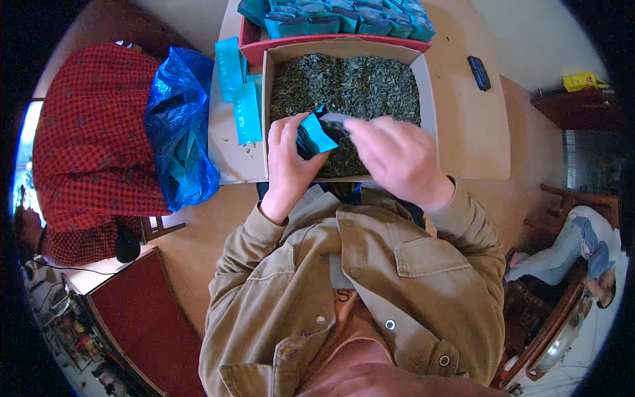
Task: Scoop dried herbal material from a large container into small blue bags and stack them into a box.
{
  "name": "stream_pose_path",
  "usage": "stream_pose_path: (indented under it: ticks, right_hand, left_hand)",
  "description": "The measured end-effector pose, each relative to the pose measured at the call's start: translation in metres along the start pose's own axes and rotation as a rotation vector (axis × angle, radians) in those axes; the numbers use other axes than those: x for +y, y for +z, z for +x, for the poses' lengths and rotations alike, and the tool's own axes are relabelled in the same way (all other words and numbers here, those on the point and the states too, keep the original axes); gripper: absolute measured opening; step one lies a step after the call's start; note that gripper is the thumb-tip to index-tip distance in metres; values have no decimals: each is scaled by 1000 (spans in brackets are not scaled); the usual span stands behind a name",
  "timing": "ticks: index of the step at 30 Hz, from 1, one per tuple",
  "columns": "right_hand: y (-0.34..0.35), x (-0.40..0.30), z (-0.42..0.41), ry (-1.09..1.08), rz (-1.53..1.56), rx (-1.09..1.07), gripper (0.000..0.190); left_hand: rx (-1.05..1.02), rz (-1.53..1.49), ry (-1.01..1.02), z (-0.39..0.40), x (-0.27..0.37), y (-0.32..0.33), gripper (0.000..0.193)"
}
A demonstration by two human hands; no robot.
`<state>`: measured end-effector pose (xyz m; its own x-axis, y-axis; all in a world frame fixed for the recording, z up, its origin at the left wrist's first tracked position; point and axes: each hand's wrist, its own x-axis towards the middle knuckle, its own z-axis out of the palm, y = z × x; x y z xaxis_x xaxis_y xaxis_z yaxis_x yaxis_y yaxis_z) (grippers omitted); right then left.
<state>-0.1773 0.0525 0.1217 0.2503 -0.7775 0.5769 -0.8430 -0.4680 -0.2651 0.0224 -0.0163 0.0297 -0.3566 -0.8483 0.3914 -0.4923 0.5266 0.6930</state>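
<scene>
Over the near part of a cardboard box point(429, 99) of dried leaves point(347, 82), my left hand point(292, 159) holds a small teal packet point(317, 133) with its mouth open to the right. My right hand point(397, 156) grips a pale, blurred scoop-like tool point(335, 118) at the packet's mouth; dark leaf matter shows beside it. Flat teal packets point(247, 116) lie on the table left of the box. Behind the box, a red box point(342, 38) holds several upright teal packets point(347, 20), their tops showing dark openings.
A blue plastic bag point(183, 129) with teal packets inside sits at the left, against a red checked cloth point(94, 139). A dark oblong object point(478, 73) lies on the table point(471, 134) at the right. Farther right, a person in light trousers point(555, 253) sits on a wooden seat.
</scene>
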Motion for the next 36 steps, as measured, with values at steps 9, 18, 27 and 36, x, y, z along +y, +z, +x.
stream_pose_path:
  ticks: [9,18,27,36]
  right_hand:
    - [-12,2,-7,-114,1,155,34]
    - [-3,18,-31,178,69,105,24]
    - [48,38,-44,361,305,-138,18]
    - [60,52,-50,380,402,-328,16]
  left_hand:
    - [14,-108,-58,1,-1,-2,68]
    - [-26,-172,-33,2,0,-4,69]
    - [23,-119,-53,-1,-10,3,70]
    - [34,-136,-71,-3,-11,2,70]
